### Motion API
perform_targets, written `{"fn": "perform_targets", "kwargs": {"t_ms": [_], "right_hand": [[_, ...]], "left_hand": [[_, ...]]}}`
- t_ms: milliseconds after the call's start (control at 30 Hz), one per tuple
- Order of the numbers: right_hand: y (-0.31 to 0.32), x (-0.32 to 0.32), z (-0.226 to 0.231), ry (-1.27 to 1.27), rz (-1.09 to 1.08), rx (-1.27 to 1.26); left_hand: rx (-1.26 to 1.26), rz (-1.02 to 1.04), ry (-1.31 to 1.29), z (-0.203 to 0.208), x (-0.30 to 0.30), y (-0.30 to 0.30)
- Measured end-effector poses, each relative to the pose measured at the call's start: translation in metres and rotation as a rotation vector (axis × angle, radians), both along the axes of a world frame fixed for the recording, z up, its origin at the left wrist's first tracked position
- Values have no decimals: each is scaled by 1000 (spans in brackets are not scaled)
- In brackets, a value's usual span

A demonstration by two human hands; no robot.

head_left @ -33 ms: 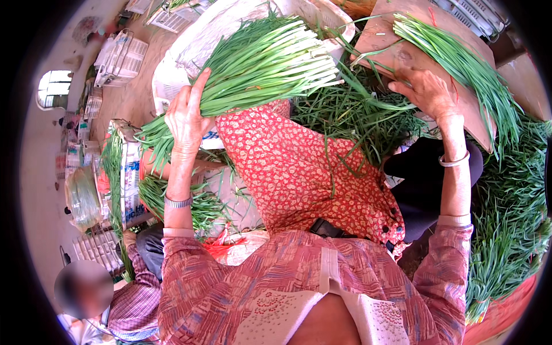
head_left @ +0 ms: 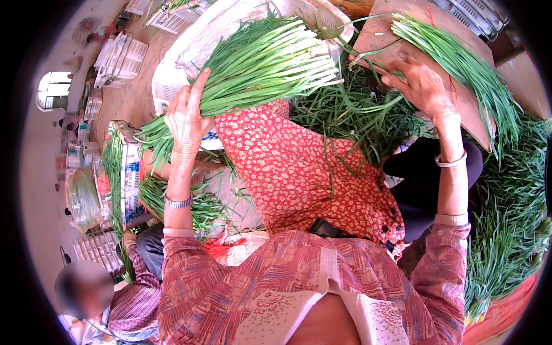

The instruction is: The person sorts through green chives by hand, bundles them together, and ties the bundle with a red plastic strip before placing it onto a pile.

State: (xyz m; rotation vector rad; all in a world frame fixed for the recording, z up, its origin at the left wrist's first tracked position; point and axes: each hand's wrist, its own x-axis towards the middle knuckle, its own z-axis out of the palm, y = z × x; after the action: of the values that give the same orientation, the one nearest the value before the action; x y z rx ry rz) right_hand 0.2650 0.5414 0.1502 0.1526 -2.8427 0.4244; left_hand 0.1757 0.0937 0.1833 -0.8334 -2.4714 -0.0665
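Note:
My left hand (head_left: 187,115) is closed round the leafy part of a thick bunch of garlic chives (head_left: 270,60). The bunch's pale stem ends point right, and it lies over the white tub and the knee of a red floral apron (head_left: 299,155). Over the near left edge of a brown board (head_left: 374,43), my right hand (head_left: 420,86) has its fingers curled, with a loose chive leaf (head_left: 374,64) running to the fingertips. Just right of that hand, a smaller bunch of chives (head_left: 454,63) lies across the board, its leaves hanging off the right edge.
The white tub (head_left: 164,75) stands ahead. Loose chive leaves (head_left: 339,112) pile up below the board, and more chives (head_left: 506,213) heap at the right. Crates (head_left: 121,60) and a co-worker in a checked sleeve (head_left: 135,305) are at the left.
My right hand has shifted slightly left and up along the board's edge, shifting loose leaves near it. My left hand and the big bunch stay put.

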Motion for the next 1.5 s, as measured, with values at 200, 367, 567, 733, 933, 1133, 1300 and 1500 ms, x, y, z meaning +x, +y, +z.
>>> {"fn": "perform_targets", "kwargs": {"t_ms": [200, 367, 567, 733, 933, 1133, 1300, 1500], "right_hand": [[-77, -38, 36, 379, 168, -335], [-102, -49, 29, 514, 20, -106], [-104, -59, 22, 231, 86, -284], [-101, -62, 21, 44, 73, -590], [-58, -54, -1, 235, -121, -24], [-19, -27, 7, -2, -279, 235], [-94, -45, 43, 532, 180, -60], [-82, -53, 22, 551, 162, -21]], "left_hand": [[-8, -55, 48, 6, 1, 14], [-7, -81, 75, 14, 4, 25], [-8, -116, 99, 10, 2, 24], [-7, -130, 106, 17, 3, 29], [-26, -61, 78, 16, 3, 11], [-28, -7, 57, 19, 2, 6], [-27, -99, 74, 20, 2, 29], [-62, -72, 93, 21, 3, 21]]}}
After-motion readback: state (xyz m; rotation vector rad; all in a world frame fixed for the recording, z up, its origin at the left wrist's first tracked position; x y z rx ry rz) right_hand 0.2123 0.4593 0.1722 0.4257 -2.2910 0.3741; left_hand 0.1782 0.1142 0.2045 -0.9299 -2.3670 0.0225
